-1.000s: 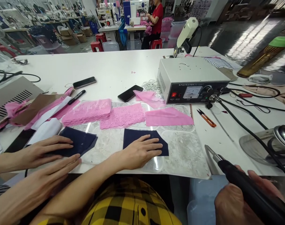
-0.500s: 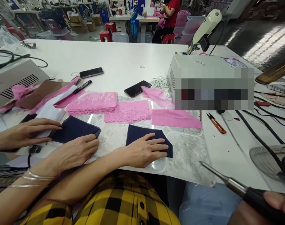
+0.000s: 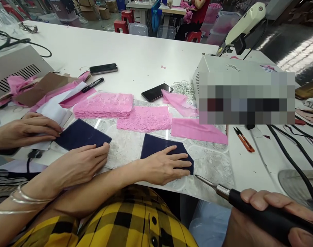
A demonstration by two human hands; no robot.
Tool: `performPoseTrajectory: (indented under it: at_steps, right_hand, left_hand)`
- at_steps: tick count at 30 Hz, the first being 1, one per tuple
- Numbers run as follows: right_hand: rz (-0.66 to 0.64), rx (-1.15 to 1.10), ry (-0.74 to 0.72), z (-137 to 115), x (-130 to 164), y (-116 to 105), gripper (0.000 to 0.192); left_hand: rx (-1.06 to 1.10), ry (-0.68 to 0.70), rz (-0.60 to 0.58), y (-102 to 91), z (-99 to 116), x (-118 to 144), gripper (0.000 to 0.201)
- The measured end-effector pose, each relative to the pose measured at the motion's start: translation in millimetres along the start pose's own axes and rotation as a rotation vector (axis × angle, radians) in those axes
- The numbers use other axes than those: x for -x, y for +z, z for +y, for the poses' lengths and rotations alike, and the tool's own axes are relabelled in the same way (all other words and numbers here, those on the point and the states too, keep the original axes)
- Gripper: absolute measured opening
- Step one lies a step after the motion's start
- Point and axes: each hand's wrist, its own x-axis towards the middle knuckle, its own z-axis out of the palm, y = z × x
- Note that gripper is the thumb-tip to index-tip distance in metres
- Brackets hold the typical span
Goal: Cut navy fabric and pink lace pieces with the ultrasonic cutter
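Note:
My left hand (image 3: 168,164) lies open and flat, fingers spread, on a dark navy fabric piece (image 3: 151,145) with an angled right side. In my right hand (image 3: 264,212) is a soldering iron (image 3: 245,202) with a black handle and a pointed metal tip. That tip is close to the lower right corner of the navy piece; whether it touches cannot be made out. Under the fabric is a scuffed clear sheet (image 3: 208,161). To the left, a co-worker's two hands (image 3: 76,164) rest on another navy fabric piece (image 3: 81,135).
Pink lace stacks (image 3: 103,104) and a plain pink strip (image 3: 197,130) lie behind the navy pieces. A phone (image 3: 156,92) is further back. At right stand a grey box machine (image 3: 218,65), orange thread snips (image 3: 244,139) and black cables (image 3: 287,151).
My right hand has brought the soldering iron left, toward the navy piece's corner. My left hand stays flat on the fabric. The view has tilted down slightly.

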Motion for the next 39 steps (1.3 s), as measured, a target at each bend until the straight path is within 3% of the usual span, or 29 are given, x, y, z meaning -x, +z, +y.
performPoseTrajectory:
  at_steps: [2,4,11,21,32,39]
  right_hand:
    - [0.142,-0.122,0.107,-4,-2,5,0.006]
    - [0.188,-0.164,0.173,-6,-4,8,0.009]
    - [0.167,-0.143,0.102,-1,-4,4,0.007]
    - [0.175,-0.173,0.159,-10,-7,7,0.006]
    - [0.152,-0.147,0.103,-7,-7,8,0.003]
    - [0.259,-0.238,0.085,3,-12,7,0.023]
  left_hand:
    - [-0.006,0.007,0.011,0.7,0,0,0.031]
    - [-0.008,0.014,0.018,1.5,0,0,0.03]
    - [-0.013,0.017,0.018,4.3,-1,0,0.028]
    - [-0.026,0.019,0.01,6.2,-2,1,0.03]
    - [-0.037,0.03,0.037,7.1,-2,1,0.03]
    - [-0.044,0.029,0.022,5.3,-2,1,0.029]
